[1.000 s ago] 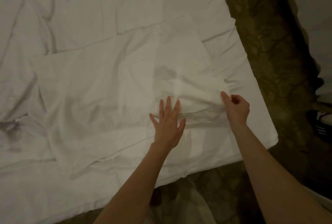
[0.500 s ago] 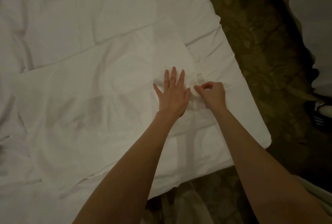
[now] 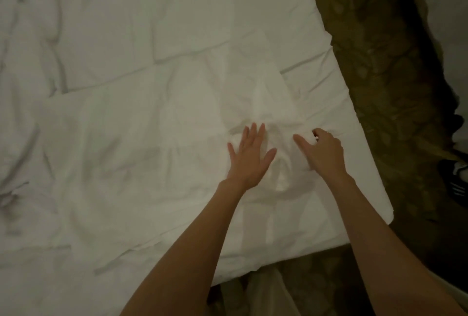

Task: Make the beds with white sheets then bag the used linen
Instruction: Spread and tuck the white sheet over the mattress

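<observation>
smoothing a white sheet (image 3: 157, 153) on the bed (image 3: 349, 204), near its 4 o'clock corner.
left hand (image 3: 249, 157) lies flat on the sheet, fingers straight and spread, gripping nothing. right hand (image 3: 321, 152) just beside it at 3 o'clock, fingers curled and seeming to pinch a small bunched fold (image 3: 304, 130); grip partly hidden. sheet covers most of the bed, creased toward 9 o'clock. it looks light, soft and limp, likely to wrinkle and slide; best taken at an edge or corner. patterned carpet (image 3: 379, 87) at 2 o'clock.
</observation>
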{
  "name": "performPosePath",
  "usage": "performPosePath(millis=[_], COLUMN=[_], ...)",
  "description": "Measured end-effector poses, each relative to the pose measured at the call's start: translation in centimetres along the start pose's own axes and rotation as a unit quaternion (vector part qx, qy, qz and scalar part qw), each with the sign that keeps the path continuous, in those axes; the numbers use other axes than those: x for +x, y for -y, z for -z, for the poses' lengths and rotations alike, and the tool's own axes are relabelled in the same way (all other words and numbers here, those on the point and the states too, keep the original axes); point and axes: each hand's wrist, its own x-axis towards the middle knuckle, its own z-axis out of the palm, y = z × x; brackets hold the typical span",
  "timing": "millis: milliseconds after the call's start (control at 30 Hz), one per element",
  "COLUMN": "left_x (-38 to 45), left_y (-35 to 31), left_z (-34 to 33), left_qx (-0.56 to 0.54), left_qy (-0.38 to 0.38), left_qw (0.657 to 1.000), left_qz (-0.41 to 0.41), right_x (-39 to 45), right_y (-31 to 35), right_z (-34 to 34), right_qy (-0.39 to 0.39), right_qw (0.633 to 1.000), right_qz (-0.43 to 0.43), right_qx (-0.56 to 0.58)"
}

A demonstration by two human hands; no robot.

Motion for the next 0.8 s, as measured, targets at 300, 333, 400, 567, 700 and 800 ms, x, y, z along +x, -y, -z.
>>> performPosePath(millis=[300, 333, 400, 567, 700, 800], left_x=[-3.3, -3.9, -5.5, -10.3, -14.4, -16.9], left_y=[4.3, 5.7, 8.6, 18.3, 26.0, 30.3], left_z=[12.7, 13.9, 16.0, 19.4, 19.9, 18.9], left_qx=[-0.582, -0.577, -0.539, -0.498, -0.502, -0.529], left_qy=[-0.018, -0.037, -0.085, -0.206, -0.238, -0.248], left_qw=[0.805, 0.808, 0.830, 0.828, 0.807, 0.774], left_qz=[0.109, 0.110, 0.113, 0.155, 0.202, 0.243], right_x=[-7.8, -9.0, -11.2, -16.3, -19.4, -21.1], right_y=[11.7, 12.9, 14.8, 18.9, 20.3, 20.4], right_z=[-7.4, -9.1, -12.9, -22.0, -28.2, -31.1], right_qy=[0.118, 0.137, 0.170, 0.228, 0.279, 0.345], right_qw=[0.964, 0.958, 0.945, 0.918, 0.900, 0.877], right_qz=[0.200, 0.223, 0.256, 0.314, 0.334, 0.328], right_qx=[0.128, 0.121, 0.109, 0.080, 0.009, -0.072])
